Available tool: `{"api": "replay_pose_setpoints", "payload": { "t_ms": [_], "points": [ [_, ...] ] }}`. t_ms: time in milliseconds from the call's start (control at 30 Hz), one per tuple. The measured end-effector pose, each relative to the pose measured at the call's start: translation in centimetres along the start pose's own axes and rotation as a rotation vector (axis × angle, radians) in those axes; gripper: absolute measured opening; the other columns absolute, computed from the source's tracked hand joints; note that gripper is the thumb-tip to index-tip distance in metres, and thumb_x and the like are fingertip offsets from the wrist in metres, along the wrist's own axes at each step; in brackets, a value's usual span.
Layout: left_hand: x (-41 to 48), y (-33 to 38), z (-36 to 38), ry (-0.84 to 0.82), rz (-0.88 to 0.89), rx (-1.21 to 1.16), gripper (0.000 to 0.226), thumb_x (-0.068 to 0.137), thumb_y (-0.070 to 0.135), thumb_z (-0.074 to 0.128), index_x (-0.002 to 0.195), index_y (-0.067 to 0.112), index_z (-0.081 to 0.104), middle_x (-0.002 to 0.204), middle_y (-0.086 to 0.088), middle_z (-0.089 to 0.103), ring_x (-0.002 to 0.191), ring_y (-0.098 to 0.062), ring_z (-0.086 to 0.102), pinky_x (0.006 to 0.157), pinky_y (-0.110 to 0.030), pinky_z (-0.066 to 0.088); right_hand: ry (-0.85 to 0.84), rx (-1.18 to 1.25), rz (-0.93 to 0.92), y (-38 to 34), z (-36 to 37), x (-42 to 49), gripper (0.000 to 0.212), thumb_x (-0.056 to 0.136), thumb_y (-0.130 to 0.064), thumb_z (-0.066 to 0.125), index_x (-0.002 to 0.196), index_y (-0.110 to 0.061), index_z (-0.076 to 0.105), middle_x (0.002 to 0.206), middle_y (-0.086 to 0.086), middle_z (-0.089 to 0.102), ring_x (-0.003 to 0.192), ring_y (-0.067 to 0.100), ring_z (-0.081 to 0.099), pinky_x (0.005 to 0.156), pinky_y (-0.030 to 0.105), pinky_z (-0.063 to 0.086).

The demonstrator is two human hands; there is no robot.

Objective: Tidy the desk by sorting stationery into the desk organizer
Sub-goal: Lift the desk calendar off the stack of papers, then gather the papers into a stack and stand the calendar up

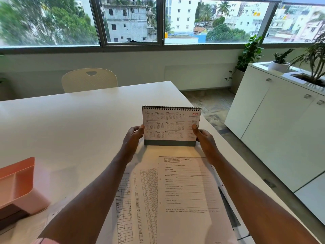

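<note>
While the left hand and right hand pinch the upright calendar by its sides, fingers curled round it, at 12 o'clock from the papers, best keep it level and steer toward the organizer at 9 o'clock.

Daylight pours in through the wide windows ahead, bright and even, and the white worktop throws it back with a soft sheen. The desk calendar is backlit, with a warm yellowish patch on the printed sheets just below it. Shadows are faint and soft-edged. Trees at top left are smeared, and the window frame bows with wide-angle distortion. Small print reads soft, and the pink organizer at the left edge is blurred.
</note>
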State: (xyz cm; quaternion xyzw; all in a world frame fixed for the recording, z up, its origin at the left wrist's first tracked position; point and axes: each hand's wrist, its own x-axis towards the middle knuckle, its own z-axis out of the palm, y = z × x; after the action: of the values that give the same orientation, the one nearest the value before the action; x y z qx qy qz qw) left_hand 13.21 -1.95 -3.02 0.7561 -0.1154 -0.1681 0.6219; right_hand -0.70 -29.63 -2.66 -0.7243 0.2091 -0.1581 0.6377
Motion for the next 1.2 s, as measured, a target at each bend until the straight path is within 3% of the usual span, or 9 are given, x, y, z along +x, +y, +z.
{"api": "replay_pose_setpoints", "payload": {
  "t_ms": [200, 333, 433, 533, 633, 767, 867, 1000, 1200],
  "points": [
    [-1.0, 0.9, 0.4, 0.046, -0.042, 0.009, 0.088, 0.085, 0.085, 0.049, 0.141, 0.018, 0.052, 0.140, 0.000, 0.063, 0.133, -0.027, 0.055, 0.099, -0.043, 0.045, 0.005, -0.065, 0.001, 0.2, -0.6, -0.5, 0.068, 0.088, -0.081, 0.055, 0.118, -0.022, 0.070, 0.111, -0.003, 0.079, 0.105, 0.025, 0.075, 0.088, 0.041, 0.065],
    [-3.1, 2.1, 0.4, 0.132, -0.052, 0.228, 0.075, 0.102, 0.066, 0.047, 0.155, 0.013, 0.040, 0.160, -0.013, 0.048, 0.144, -0.037, 0.048, 0.110, -0.051, 0.046, 0.005, -0.112, 0.018, -0.2, -1.0, -2.3, 0.060, 0.096, -0.073, 0.051, 0.123, -0.021, 0.065, 0.113, -0.008, 0.076, 0.102, 0.016, 0.073, 0.074, 0.022, 0.055],
    [-5.3, 2.8, -0.6, 0.179, -0.053, 0.462, 0.074, 0.104, 0.064, 0.047, 0.156, 0.014, 0.038, 0.163, -0.016, 0.045, 0.146, -0.040, 0.045, 0.119, -0.062, 0.036, -0.015, -0.162, 0.006, -0.3, -1.8, -4.0, 0.056, 0.099, -0.069, 0.048, 0.129, -0.022, 0.057, 0.119, -0.016, 0.069, 0.104, 0.008, 0.067, 0.075, 0.018, 0.049],
    [-8.3, 3.6, -2.0, 0.248, -0.042, 0.581, 0.069, 0.104, 0.062, 0.046, 0.156, 0.017, 0.041, 0.164, -0.016, 0.041, 0.152, -0.041, 0.035, 0.124, -0.064, 0.023, -0.081, -0.237, 0.022, 0.3, -3.0, -5.3, 0.056, 0.100, -0.067, 0.047, 0.138, -0.026, 0.048, 0.137, -0.013, 0.058, 0.117, 0.009, 0.059, 0.097, 0.029, 0.046],
    [-12.3, 4.5, -3.4, 0.263, -0.060, 0.622, 0.068, 0.104, 0.062, 0.048, 0.157, 0.020, 0.040, 0.169, -0.015, 0.032, 0.158, -0.041, 0.022, 0.126, -0.065, 0.015, -0.109, -0.394, 0.038, 0.4, -4.2, -6.8, 0.088, 0.091, -0.085, 0.045, 0.157, -0.028, 0.037, 0.164, -0.001, 0.042, 0.146, 0.026, 0.046, 0.116, 0.050, 0.042],
    [-17.8, 4.7, -5.1, 0.253, -0.073, 0.624, 0.066, 0.102, 0.055, 0.057, 0.158, 0.023, 0.039, 0.173, -0.014, 0.024, 0.161, -0.040, 0.012, 0.127, -0.064, 0.013, -0.074, -0.543, 0.017, -0.9, -4.6, -10.8, 0.104, 0.075, -0.091, 0.048, 0.160, -0.033, 0.033, 0.169, 0.000, 0.035, 0.151, 0.031, 0.041, 0.118, 0.058, 0.040],
    [-21.5, 3.0, -6.7, 0.256, -0.107, 0.595, 0.065, 0.098, 0.061, 0.059, 0.154, 0.033, 0.041, 0.173, -0.012, 0.024, 0.159, -0.041, 0.019, 0.124, -0.067, 0.024, -0.134, -0.587, -0.034, -1.9, -4.1, -15.7, 0.107, 0.071, -0.090, 0.059, 0.159, -0.037, 0.033, 0.169, -0.004, 0.035, 0.150, 0.027, 0.043, 0.114, 0.050, 0.043],
    [-26.5, 0.5, -7.3, 0.285, -0.174, 0.571, 0.065, 0.094, 0.068, 0.061, 0.151, 0.041, 0.042, 0.172, -0.006, 0.027, 0.158, -0.041, 0.022, 0.120, -0.072, 0.028, -0.248, -0.664, -0.131, -2.0, -2.0, -22.5, 0.110, 0.072, -0.087, 0.070, 0.161, -0.037, 0.028, 0.168, -0.011, 0.032, 0.143, 0.005, 0.035, 0.114, 0.032, 0.037],
    [-33.3, -0.3, -5.0, 0.291, -0.144, 0.539, 0.058, 0.095, 0.055, 0.067, 0.146, 0.037, 0.049, 0.159, 0.007, 0.048, 0.146, -0.025, 0.045, 0.118, -0.054, 0.041, -0.410, -0.999, -0.129, 0.6, 2.2, -28.1, 0.135, 0.060, -0.109, 0.032, 0.166, -0.035, -0.005, 0.176, -0.011, -0.009, 0.162, 0.012, -0.007, 0.131, 0.040, 0.007]
  ]
}}
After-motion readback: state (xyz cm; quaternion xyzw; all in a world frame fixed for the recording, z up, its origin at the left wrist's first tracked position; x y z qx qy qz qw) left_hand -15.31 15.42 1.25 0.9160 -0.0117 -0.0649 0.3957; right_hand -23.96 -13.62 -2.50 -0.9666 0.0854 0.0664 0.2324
